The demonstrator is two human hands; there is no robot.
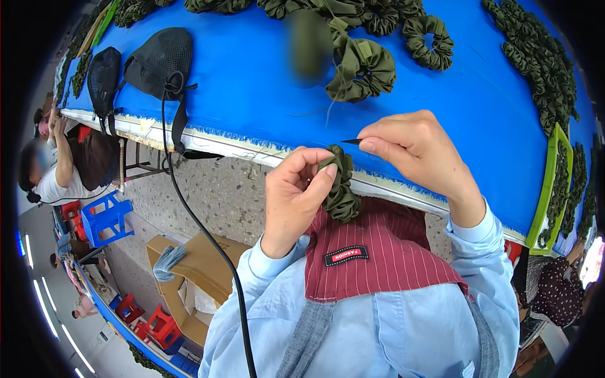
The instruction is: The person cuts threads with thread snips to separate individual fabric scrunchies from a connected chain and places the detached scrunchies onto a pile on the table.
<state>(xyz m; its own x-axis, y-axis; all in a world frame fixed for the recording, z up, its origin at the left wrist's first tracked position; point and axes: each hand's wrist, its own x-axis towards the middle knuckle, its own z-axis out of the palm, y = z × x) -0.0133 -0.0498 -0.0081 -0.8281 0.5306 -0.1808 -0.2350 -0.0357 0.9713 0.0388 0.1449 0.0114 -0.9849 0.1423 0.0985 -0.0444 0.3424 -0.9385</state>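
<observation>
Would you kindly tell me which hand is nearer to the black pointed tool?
Right: the right hand holds the black pointed tool; the left hand is apart to the tool's left, pinching a green scrunchie.

- A large black mesh bag point(161, 60) and a smaller mesh bag point(104, 79) are being carried side by side by the blue worktop point(252, 82).
- A black cable point(219, 247) is being led from beside the large bag down past the worktop's edge.
- An open cardboard box point(217, 268) is being supported by the speckled floor point(208, 179), a grey-blue cloth point(165, 263) being borne by its flap.
- A blue stool point(108, 219) is being seen near a seated person point(66, 176).
- Red stools point(162, 327) are being seen beyond the box.
</observation>
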